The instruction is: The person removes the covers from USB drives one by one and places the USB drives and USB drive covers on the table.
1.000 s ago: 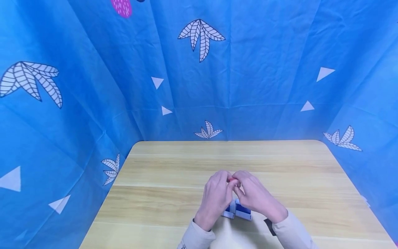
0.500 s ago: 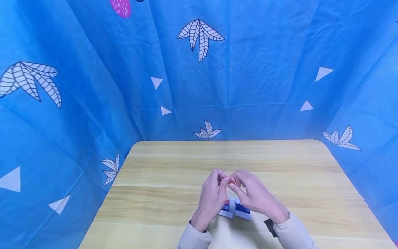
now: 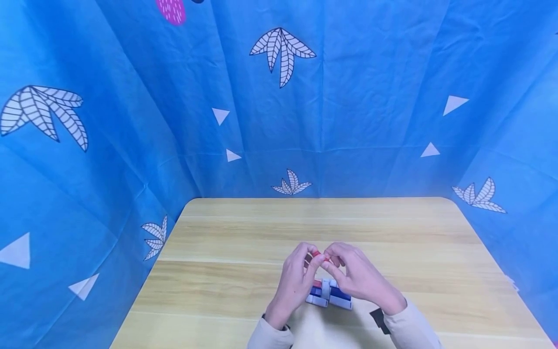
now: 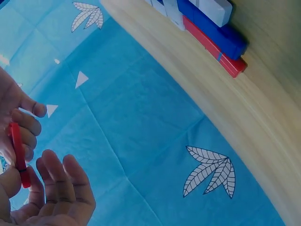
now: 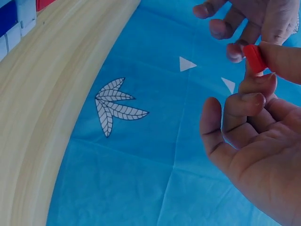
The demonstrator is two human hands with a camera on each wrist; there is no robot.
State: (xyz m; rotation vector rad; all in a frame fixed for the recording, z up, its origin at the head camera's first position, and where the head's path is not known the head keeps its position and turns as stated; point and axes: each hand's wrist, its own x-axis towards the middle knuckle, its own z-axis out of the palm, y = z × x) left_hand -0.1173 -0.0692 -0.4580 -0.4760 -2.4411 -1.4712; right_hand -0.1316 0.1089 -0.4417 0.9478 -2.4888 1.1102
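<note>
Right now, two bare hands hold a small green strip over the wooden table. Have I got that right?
Not quite: the small strip is red, not green, as the left wrist view shows. The rest stands: the left hand and right hand hold it over the wooden table.

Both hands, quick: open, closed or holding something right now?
Left hand: closed, pinching the small red piece.
Right hand: closed, pinching the same red piece.

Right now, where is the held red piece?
In the head view's lower half, right of centre, the red piece is between left hand and right hand, above the table.
</note>
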